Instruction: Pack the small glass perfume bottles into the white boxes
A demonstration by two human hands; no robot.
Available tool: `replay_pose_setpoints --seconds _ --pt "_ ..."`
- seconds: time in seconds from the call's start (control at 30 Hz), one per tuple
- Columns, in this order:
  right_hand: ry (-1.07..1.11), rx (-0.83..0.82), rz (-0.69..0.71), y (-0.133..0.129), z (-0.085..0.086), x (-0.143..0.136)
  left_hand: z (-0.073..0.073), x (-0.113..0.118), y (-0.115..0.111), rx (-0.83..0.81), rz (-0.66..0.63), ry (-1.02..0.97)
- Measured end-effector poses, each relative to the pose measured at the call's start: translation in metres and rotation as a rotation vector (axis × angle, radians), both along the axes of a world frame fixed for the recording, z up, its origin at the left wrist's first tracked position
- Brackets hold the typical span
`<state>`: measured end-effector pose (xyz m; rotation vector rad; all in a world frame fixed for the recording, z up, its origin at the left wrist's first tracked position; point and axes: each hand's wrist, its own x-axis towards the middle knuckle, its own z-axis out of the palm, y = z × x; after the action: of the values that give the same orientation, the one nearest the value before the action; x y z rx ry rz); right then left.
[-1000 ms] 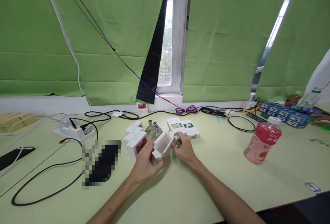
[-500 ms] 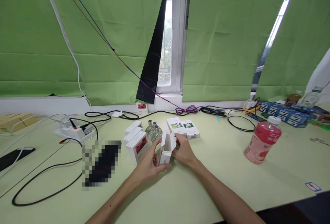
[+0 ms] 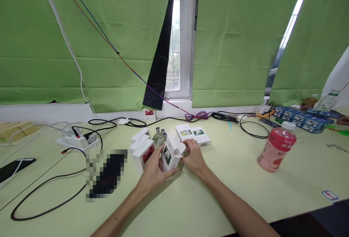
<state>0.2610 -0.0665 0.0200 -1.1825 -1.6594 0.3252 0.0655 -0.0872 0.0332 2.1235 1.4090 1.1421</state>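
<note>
My left hand is closed around a small white carton with a white-flower picture on its side. The carton tilts, and its top flaps stand open. Close against its right side, my right hand grips a small glass perfume bottle, mostly hidden by the fingers. Behind the carton stand several glass perfume bottles with silver caps. Left of them are upright white cartons, the front one with a red picture. Beyond my right hand, white cartons with flower pictures lie flat.
A pink drink bottle stands at the right. Black cable loops across the left, by a power strip and a phone. Blue boxes sit far right, near another person's hand.
My left hand has turned and tipped the carton, so its flower-picture side now shows. The right hand stays beside the opening with the bottle, whose cap is no longer visible.
</note>
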Motion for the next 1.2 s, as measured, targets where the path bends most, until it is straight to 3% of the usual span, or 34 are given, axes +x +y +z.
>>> replay_pose_setpoints --seconds 0.3,0.73,1.2 --pt "-0.171 -0.094 -0.036 -0.006 0.007 0.004 -0.001 -0.002 0.001 0.003 0.012 0.102" --pt "-0.259 -0.047 -0.031 -0.012 0.013 0.007 -0.002 0.000 -0.001 0.027 0.025 0.129" --pt "-0.165 -0.072 -0.051 -0.011 0.013 0.012 0.008 0.002 -0.004 -0.134 0.013 0.121"
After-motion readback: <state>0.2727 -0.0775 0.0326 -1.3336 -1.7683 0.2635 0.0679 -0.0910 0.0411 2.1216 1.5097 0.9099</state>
